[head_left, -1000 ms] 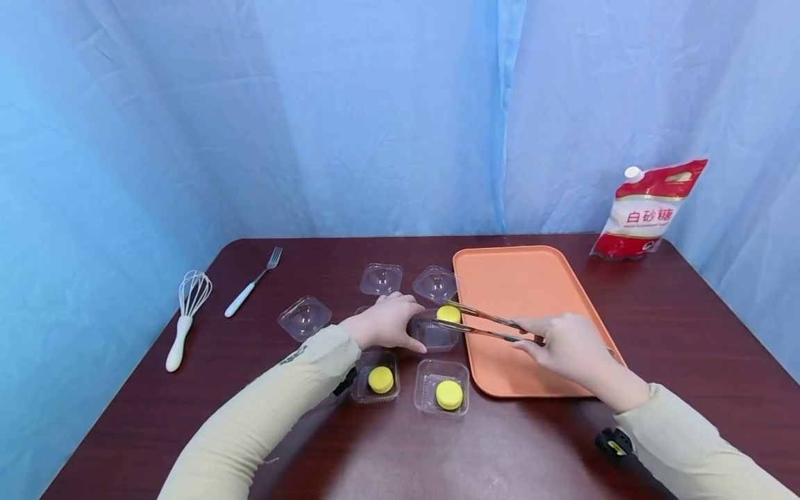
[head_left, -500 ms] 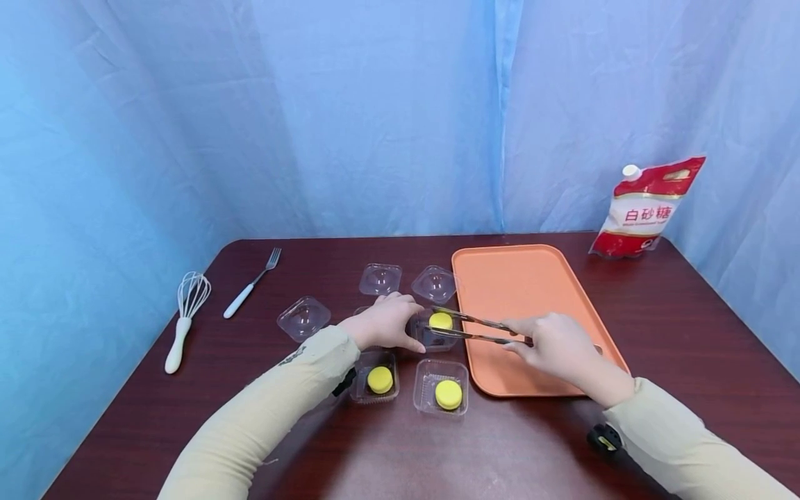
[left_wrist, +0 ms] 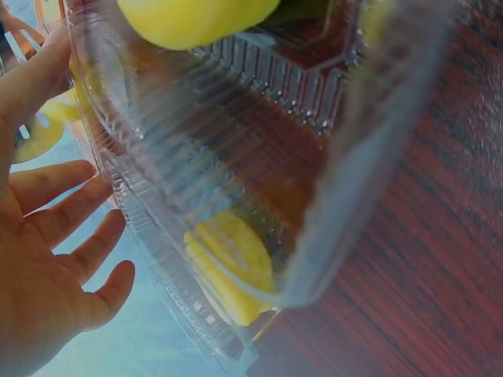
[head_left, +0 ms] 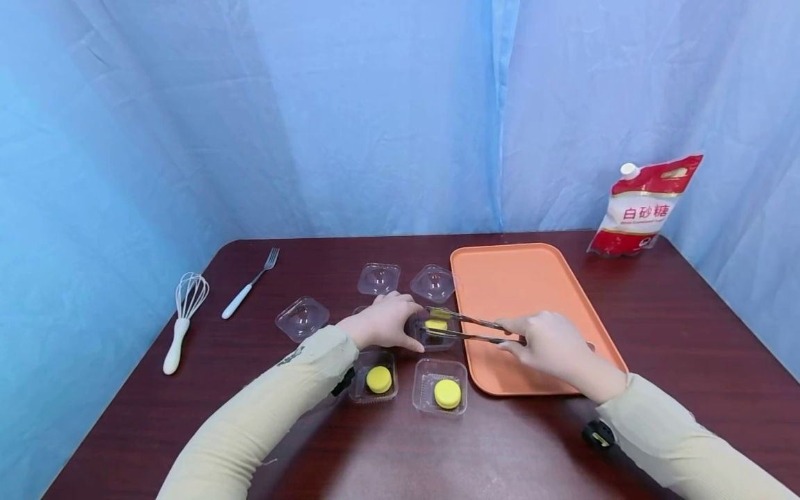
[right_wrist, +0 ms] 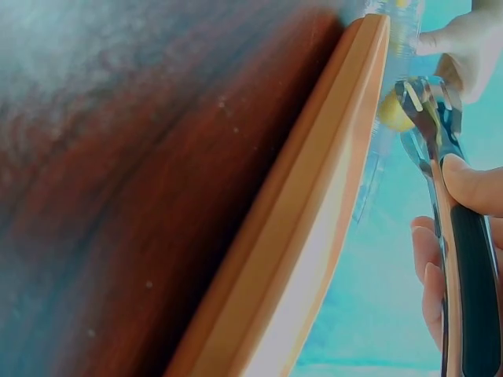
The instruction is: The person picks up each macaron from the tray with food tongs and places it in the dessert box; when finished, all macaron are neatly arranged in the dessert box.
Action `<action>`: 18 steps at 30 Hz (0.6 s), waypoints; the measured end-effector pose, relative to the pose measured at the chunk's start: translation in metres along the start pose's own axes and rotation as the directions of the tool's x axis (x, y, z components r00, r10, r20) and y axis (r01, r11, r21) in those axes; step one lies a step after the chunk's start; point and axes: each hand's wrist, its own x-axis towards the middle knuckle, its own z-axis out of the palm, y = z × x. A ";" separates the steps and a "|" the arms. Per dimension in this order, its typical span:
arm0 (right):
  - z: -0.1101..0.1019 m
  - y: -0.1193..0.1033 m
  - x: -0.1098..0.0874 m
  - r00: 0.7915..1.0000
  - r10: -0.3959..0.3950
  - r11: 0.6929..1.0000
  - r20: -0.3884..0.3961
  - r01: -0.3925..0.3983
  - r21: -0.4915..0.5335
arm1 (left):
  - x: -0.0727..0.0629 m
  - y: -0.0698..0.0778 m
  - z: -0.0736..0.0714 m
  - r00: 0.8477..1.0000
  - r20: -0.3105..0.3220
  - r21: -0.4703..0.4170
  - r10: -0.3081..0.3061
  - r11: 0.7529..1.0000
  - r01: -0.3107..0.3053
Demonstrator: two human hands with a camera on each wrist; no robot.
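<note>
My right hand [head_left: 553, 347] grips metal tongs [head_left: 469, 337], thumb on the handle in the right wrist view. The tong tips reach into a clear plastic box [head_left: 446, 342] left of the orange tray. A yellow macaron [head_left: 435, 325] shows between the tong arms, low in that box. Whether the tips still squeeze it is hard to tell. My left hand [head_left: 387, 321] is at the box's left side, thumb and fingers spread along it; in the left wrist view the fingers [left_wrist: 75, 192] look relaxed. Two nearer clear boxes hold a macaron [head_left: 378, 380] and another macaron [head_left: 446, 394].
Clear domed lids lie behind and to the left, one lid [head_left: 378, 279] among them. The orange tray [head_left: 512, 278] spans the right-centre. A whisk [head_left: 183, 319] and a fork [head_left: 250, 285] lie left. A red-and-white sugar pouch [head_left: 644, 208] stands at the back right.
My right hand and the tongs have moved left and slightly down, carrying the macaron from the box's right edge into it. My left hand has stayed in place.
</note>
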 end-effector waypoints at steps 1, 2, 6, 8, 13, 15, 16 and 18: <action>0.000 0.000 0.000 1.000 -0.001 1.000 0.000 0.001 0.001 | 0.000 0.000 0.000 1.000 -0.002 0.001 0.001 1.000 -0.001; 0.000 0.000 0.000 1.000 -0.002 1.000 0.001 0.002 -0.002 | 0.000 0.000 0.000 1.000 -0.005 0.002 0.003 1.000 -0.003; 0.001 0.001 0.001 1.000 -0.005 1.000 0.004 0.005 -0.011 | 0.000 0.000 0.000 1.000 -0.008 0.007 0.005 1.000 -0.005; 0.002 0.001 0.001 1.000 -0.004 1.000 0.005 0.004 -0.012 | 0.000 -0.001 0.000 1.000 -0.006 0.009 0.003 1.000 -0.003; 0.002 0.001 0.000 1.000 0.004 1.000 0.010 -0.004 0.001 | 0.000 -0.001 0.000 1.000 0.005 0.003 -0.005 1.000 0.005; 0.002 0.002 0.000 1.000 0.006 1.000 0.009 -0.006 0.002 | 0.000 -0.001 0.000 1.000 0.010 -0.004 -0.008 1.000 0.008; 0.001 0.002 0.000 1.000 0.008 1.000 0.011 -0.008 0.001 | 0.001 -0.001 0.001 1.000 0.011 -0.006 -0.009 1.000 0.009; 0.001 0.003 0.000 1.000 0.005 1.000 0.009 -0.005 0.000 | 0.001 -0.001 0.001 1.000 0.011 -0.008 -0.009 1.000 0.009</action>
